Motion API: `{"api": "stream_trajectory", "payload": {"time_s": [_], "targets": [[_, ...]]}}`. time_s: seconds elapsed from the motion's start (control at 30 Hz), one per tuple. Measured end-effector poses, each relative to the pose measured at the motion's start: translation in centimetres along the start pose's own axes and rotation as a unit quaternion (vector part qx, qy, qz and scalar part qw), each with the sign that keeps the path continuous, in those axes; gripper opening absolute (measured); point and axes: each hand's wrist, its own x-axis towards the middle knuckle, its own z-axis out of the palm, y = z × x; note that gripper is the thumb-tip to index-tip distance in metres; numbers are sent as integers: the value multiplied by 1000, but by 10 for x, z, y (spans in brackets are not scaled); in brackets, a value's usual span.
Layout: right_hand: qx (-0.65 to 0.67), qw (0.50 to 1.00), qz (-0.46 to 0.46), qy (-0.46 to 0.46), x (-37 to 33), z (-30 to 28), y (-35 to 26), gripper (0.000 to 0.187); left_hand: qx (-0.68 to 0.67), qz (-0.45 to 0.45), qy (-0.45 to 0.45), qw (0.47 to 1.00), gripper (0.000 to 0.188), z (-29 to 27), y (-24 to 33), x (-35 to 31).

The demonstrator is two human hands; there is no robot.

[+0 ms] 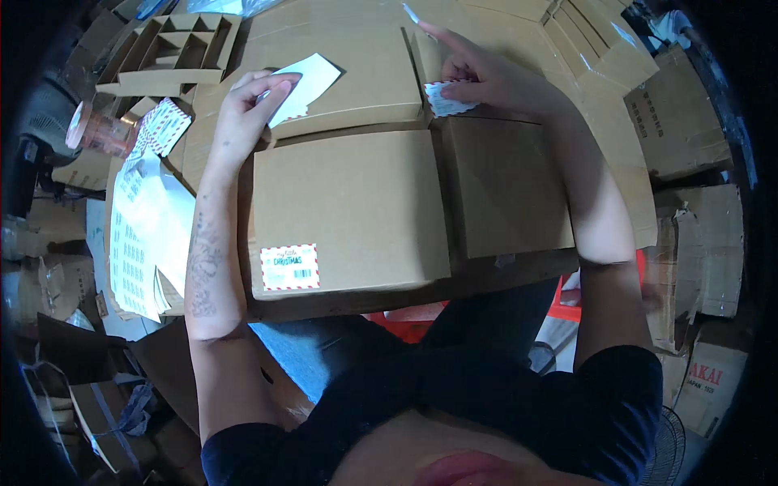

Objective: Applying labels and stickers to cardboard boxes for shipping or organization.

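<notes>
My left hand point(253, 105) pinches a white label sheet point(312, 81) over the far left cardboard box point(369, 69). A bit of striped border shows along the sheet's lower edge. In my right hand point(490, 77), thumb and curled fingers grip a label with a red-and-blue striped border point(442, 103). Its index finger points out to the left, with a small whitish strip point(411, 13) at the tip. Nearer to me lies a closed cardboard box point(356, 186) with a striped label point(290, 267) stuck at its lower left corner. Beside it on the right is another closed box point(510, 186).
Printed white sheets point(150, 235) lie at the left table edge, with a striped label sheet point(164, 125) and a pinkish clear jar point(105, 134) above them. A divided cardboard tray point(174, 49) stands at far left. Cartons point(681, 113) stand at right.
</notes>
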Motion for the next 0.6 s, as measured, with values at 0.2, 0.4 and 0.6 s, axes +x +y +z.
{"api": "stream_trajectory", "payload": {"time_s": [0.2, 0.4, 0.6], "targets": [[30, 999, 9, 7, -2, -3, 7, 83, 11, -33, -2, 999, 22, -2, 2, -3], [-75, 994, -68, 51, -4, -2, 15, 82, 12, -56, -4, 998, 24, 1, 4, -1], [-90, 991, -80, 66, -2, 2, 21, 78, 33, -71, -7, 997, 25, 0, 10, -1]]}}
